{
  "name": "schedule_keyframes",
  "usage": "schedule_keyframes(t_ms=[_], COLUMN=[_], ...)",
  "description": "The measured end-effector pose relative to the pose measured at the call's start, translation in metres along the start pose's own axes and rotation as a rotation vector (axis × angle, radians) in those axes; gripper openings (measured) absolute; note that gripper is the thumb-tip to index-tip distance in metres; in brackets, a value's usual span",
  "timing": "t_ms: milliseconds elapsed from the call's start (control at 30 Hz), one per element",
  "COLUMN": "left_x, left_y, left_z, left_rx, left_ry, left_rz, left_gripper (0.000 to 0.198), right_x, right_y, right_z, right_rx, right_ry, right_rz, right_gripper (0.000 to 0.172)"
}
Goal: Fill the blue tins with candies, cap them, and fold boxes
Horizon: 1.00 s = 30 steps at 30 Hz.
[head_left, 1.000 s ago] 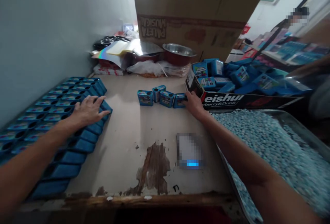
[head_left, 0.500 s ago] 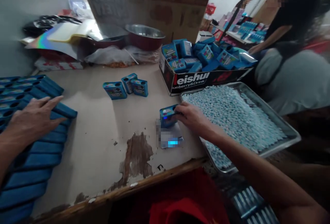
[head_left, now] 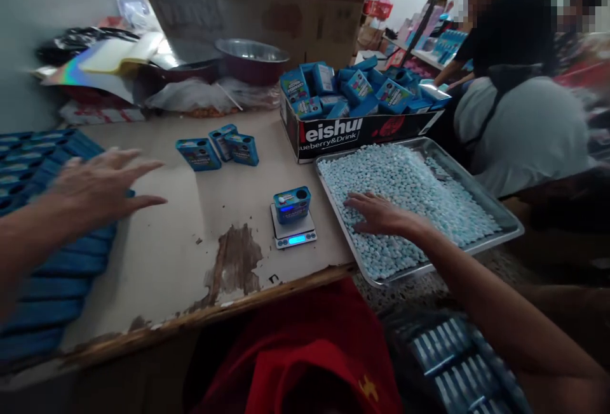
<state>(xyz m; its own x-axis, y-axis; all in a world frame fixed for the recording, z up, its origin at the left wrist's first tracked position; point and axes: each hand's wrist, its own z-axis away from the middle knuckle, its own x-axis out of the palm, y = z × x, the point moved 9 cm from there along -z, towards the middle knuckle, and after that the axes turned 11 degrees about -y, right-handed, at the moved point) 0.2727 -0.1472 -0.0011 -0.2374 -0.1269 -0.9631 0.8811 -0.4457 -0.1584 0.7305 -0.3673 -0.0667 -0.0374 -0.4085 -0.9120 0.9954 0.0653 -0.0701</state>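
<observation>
My left hand [head_left: 102, 185] hovers with fingers spread over the edge of a block of blue open-topped boxes [head_left: 38, 223] on the left of the table. My right hand [head_left: 379, 214] lies flat, fingers apart, on the pale blue candies in a metal tray [head_left: 505, 227] at the right. Between the hands, one small blue box [head_left: 291, 204] stands on a little digital scale [head_left: 293, 235] with a lit blue display. Three more blue boxes [head_left: 216, 147] sit further back on the table.
A black carton [head_left: 352, 134] full of blue boxes stands behind the tray. Metal bowls [head_left: 251, 58], plastic bags and a big cardboard box [head_left: 252, 1] line the back. People sit at the right. Red cloth [head_left: 305, 357] lies below the worn table edge.
My right hand let go of the blue box, which now stands on the scale, and moved right onto the candies in the tray. My left hand lifted off the blue boxes.
</observation>
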Motion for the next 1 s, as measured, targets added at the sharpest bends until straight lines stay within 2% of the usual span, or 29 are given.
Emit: schedule_keyframes(t_ms=[33, 100, 167, 233, 300, 400, 467, 567, 667, 800, 900, 1000], left_x=[-0.005, -0.006, 0.003, 0.018, 0.031, 0.043, 0.046, 0.046, 0.048, 0.05, 0.055, 0.059], left_y=[0.031, 0.085, 0.122, 0.144, 0.154, 0.159, 0.163, 0.169, 0.182, 0.197, 0.201, 0.206], left_z=[0.004, 0.012, 0.015, 0.017, 0.019, 0.022, 0.023, 0.021, 0.018, 0.012, 0.006, 0.001], left_rx=[0.091, 0.217, 0.262, 0.276, 0.288, 0.324, 0.365, 0.369, 0.346, 0.325, 0.302, 0.329], left_ry=[0.033, 0.069, 0.028, -0.047, -0.09, -0.07, -0.035, -0.012, -0.057, -0.094, -0.099, -0.108], left_rz=[-0.031, -0.041, -0.012, 0.036, 0.089, 0.219, 0.383, 0.693, 0.946, 1.136, 1.223, 1.236], left_gripper=[0.065, 0.061, 0.063, 0.065, 0.063, 0.06, 0.059, 0.064, 0.071, 0.073, 0.071, 0.067], right_x=[0.006, 0.011, 0.01, 0.006, -0.002, -0.009, -0.001, 0.013, 0.012, -0.005, -0.029, -0.06], right_y=[0.004, 0.009, 0.013, 0.02, 0.034, 0.06, 0.071, 0.071, 0.061, 0.041, 0.013, -0.029], right_z=[-0.004, -0.012, -0.018, -0.019, -0.016, -0.008, -0.003, 0.0, -0.003, -0.014, -0.022, -0.03], right_rx=[-0.014, -0.019, -0.042, -0.067, -0.059, 0.001, 0.046, 0.067, 0.052, 0.028, -0.069, -0.207], right_ry=[-0.016, -0.004, -0.008, -0.018, 0.016, 0.106, 0.095, 0.045, 0.049, 0.008, -0.026, -0.046], right_rz=[0.053, 0.141, 0.186, 0.149, 0.012, -0.307, -0.523, -0.872, -1.096, -1.149, -1.164, -1.043], right_gripper=[0.058, 0.045, 0.03, 0.02, 0.015, 0.016, 0.02, 0.024, 0.03, 0.033, 0.027, 0.018])
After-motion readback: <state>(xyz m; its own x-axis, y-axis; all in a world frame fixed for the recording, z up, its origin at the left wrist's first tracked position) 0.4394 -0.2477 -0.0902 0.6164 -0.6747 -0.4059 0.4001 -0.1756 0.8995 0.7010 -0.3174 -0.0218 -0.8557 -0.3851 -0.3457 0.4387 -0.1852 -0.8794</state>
